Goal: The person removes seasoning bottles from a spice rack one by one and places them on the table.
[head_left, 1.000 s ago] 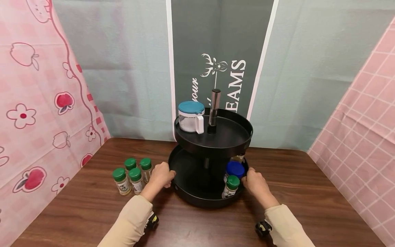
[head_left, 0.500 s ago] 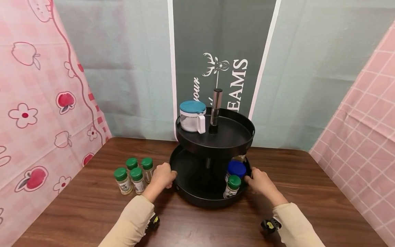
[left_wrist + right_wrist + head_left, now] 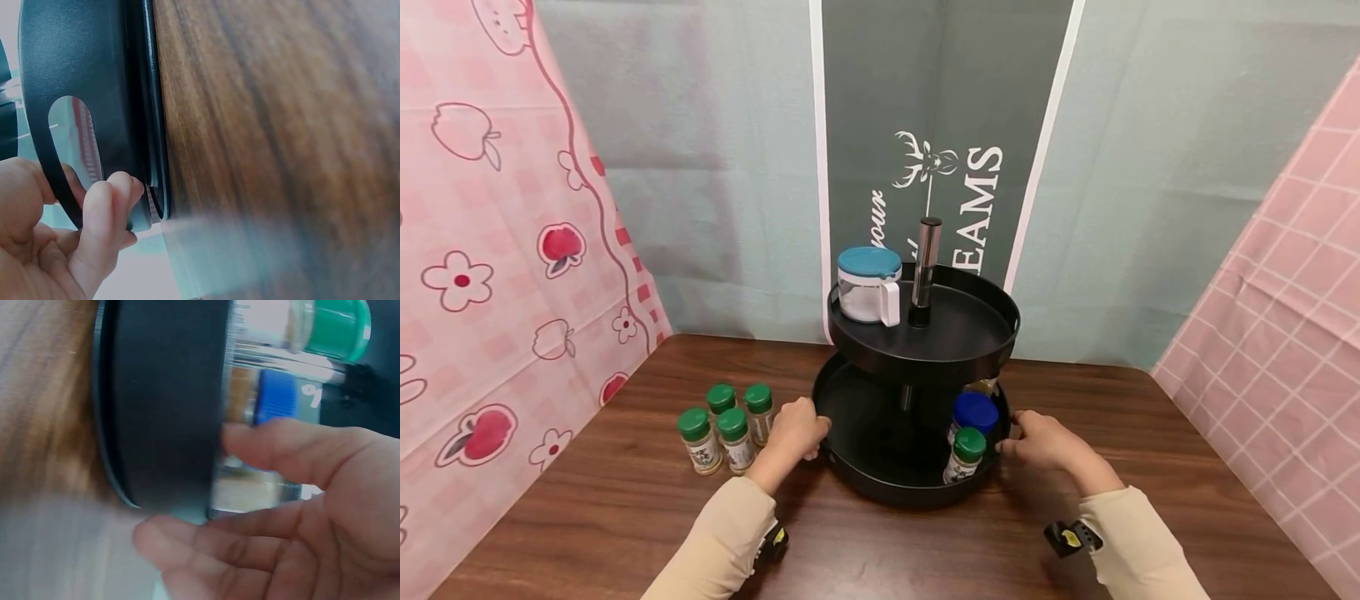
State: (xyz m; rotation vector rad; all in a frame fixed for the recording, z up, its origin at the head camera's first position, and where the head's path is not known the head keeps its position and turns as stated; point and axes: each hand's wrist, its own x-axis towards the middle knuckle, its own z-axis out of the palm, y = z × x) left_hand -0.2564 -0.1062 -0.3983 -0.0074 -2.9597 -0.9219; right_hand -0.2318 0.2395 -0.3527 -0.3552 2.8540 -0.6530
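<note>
A black two-tier round rack (image 3: 861, 417) stands on the wooden table. My left hand (image 3: 797, 429) grips the lower tray's rim at its left side; in the left wrist view the thumb goes to the oval handle slot while the fingers curl outside the wall. At the right side, my right hand (image 3: 1043, 442) has its thumb tip at the rim and its fingers loosely extended outside the wall. Inside the lower tray, near that hand, are a blue-lidded jar (image 3: 974, 412), a green-capped spice jar (image 3: 965, 457) and a partly hidden bottle (image 3: 982, 386).
On the upper tray (image 3: 958, 329) sits a clear jar with a teal lid and white handle (image 3: 867, 287), beside the metal post (image 3: 927, 267). Several green-capped spice jars (image 3: 703, 450) stand on the table left of my left hand. Cloth hangings surround the table's back and sides.
My right hand has shifted slightly outward to the right and its fingers have loosened at the rim. My left hand keeps its place on the tray; the rack looks unmoved.
</note>
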